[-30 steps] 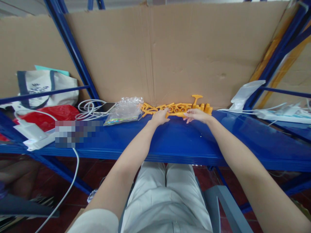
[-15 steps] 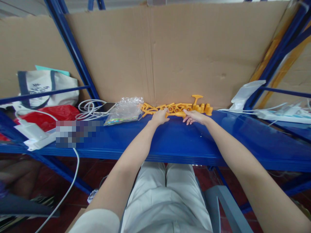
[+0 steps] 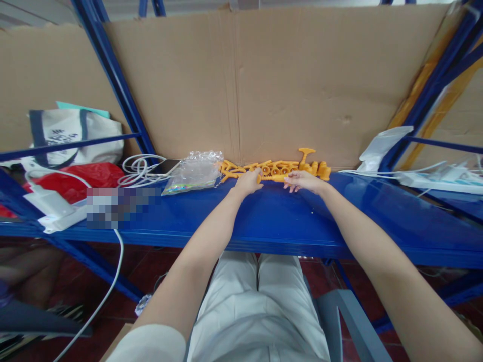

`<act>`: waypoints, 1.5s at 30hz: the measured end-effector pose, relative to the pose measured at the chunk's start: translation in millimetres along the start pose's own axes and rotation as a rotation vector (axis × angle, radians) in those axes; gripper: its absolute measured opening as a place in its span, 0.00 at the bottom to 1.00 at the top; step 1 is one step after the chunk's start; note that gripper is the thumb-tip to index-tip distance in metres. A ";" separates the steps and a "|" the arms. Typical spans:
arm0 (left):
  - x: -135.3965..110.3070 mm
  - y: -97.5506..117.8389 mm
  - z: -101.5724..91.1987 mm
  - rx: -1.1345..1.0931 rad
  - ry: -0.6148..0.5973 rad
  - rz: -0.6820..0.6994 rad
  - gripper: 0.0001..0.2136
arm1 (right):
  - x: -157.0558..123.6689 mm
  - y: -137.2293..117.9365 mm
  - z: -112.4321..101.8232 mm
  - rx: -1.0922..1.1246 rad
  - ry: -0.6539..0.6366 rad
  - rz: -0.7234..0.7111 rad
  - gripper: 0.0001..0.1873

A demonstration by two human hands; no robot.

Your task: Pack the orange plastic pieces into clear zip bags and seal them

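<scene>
A row of yellow-orange plastic parts point(image 3: 272, 169) lies along the back of the blue shelf, some ring-shaped or branched. One T-shaped yellow part point(image 3: 306, 155) stands upright among them. At the front of the row, a ribbed yellow plastic piece point(image 3: 274, 178) lies sideways between my hands. My left hand point(image 3: 249, 183) is closed around its left end, the fingertips partly hidden. My right hand point(image 3: 305, 181) is by its right end, its fingers bent but apart; whether the fingertips touch the piece is unclear.
A clear plastic bag point(image 3: 196, 171) with small colourful bits lies left of the parts. Beyond it are a coiled white cable point(image 3: 141, 168), a white power strip point(image 3: 62, 221), a red bag point(image 3: 90, 178) and a canvas tote point(image 3: 75, 136). Cardboard point(image 3: 294, 85) closes the back.
My right hand's fingers have shifted and bent slightly at the right end of the yellow piece. My left hand stays in place.
</scene>
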State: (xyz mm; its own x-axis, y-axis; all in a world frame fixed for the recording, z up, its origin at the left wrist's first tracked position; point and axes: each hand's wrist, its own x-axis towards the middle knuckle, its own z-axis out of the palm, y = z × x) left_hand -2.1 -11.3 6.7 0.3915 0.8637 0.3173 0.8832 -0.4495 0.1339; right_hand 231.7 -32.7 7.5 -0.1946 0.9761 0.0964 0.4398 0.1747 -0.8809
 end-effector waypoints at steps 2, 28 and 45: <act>0.1 0.2 0.0 -0.004 0.002 0.001 0.20 | 0.4 0.2 0.3 -0.002 -0.009 0.001 0.25; -2.0 4.9 -2.7 -0.034 0.020 0.005 0.20 | -2.5 -7.8 3.6 0.047 0.054 0.057 0.27; -2.2 3.5 -2.4 -0.094 0.061 0.017 0.26 | 1.1 -13.4 6.6 0.179 0.193 0.104 0.18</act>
State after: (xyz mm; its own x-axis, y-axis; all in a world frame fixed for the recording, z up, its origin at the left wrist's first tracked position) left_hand -0.5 -15.4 8.7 0.3876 0.8413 0.3767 0.8471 -0.4862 0.2143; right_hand 219.9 -34.9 16.4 0.0212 0.9971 0.0725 0.2833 0.0636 -0.9569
